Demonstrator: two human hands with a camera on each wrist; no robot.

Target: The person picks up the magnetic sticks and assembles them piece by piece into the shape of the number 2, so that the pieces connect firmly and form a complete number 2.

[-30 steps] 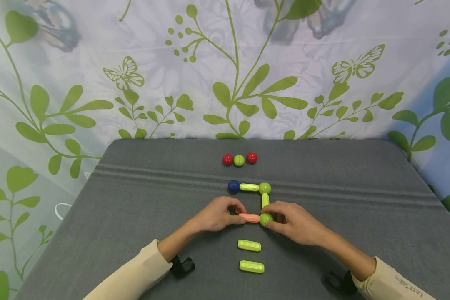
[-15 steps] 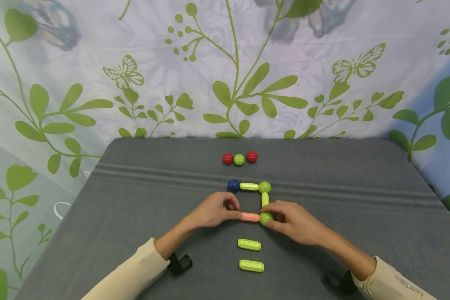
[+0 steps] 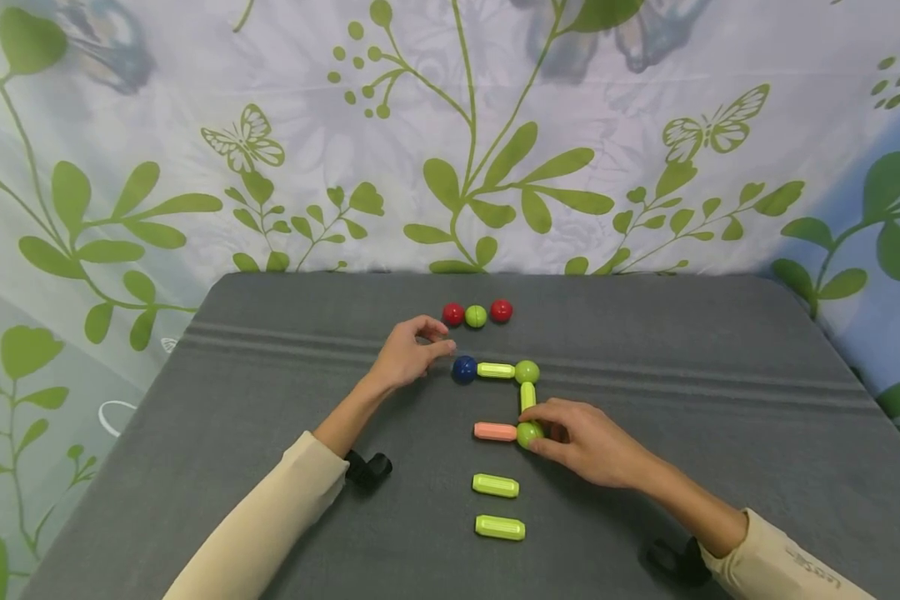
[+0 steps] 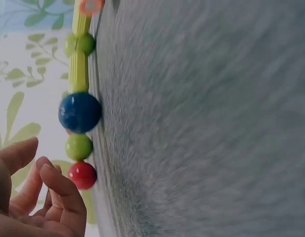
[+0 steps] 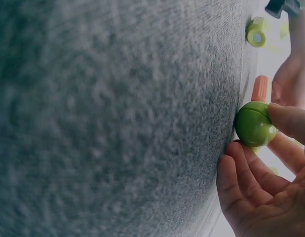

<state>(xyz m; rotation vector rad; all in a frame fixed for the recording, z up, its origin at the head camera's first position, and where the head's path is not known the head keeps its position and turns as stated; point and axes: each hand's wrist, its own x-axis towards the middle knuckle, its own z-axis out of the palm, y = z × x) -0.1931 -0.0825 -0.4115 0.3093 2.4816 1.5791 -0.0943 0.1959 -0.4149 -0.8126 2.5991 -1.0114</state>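
Observation:
My right hand [image 3: 596, 442] pinches a green ball [image 5: 253, 124] between thumb and fingers at the near corner of a chain on the table. From that ball an orange rod [image 3: 495, 431] points left, and a yellow-green rod [image 3: 527, 395] runs away to a second green ball [image 3: 527, 372]. Another yellow-green rod [image 3: 496, 370] joins that one to a blue ball [image 3: 465, 369]. Holding nothing, my left hand [image 3: 408, 354] hovers just left of the blue ball, near a loose red ball [image 3: 453, 314]; its thumb and fingers are apart in the left wrist view.
At the back, a loose green ball [image 3: 476, 317] lies between the red ball and another red ball [image 3: 502, 311]. Nearer me, two loose yellow-green rods, one [image 3: 496, 486] behind the other [image 3: 499, 527], lie on the grey table [image 3: 330, 542]. A patterned cloth [image 3: 615, 108] hangs behind.
My left hand has let go of the orange rod and moved away and to the left, toward the back balls. The right hand has stayed on the green ball.

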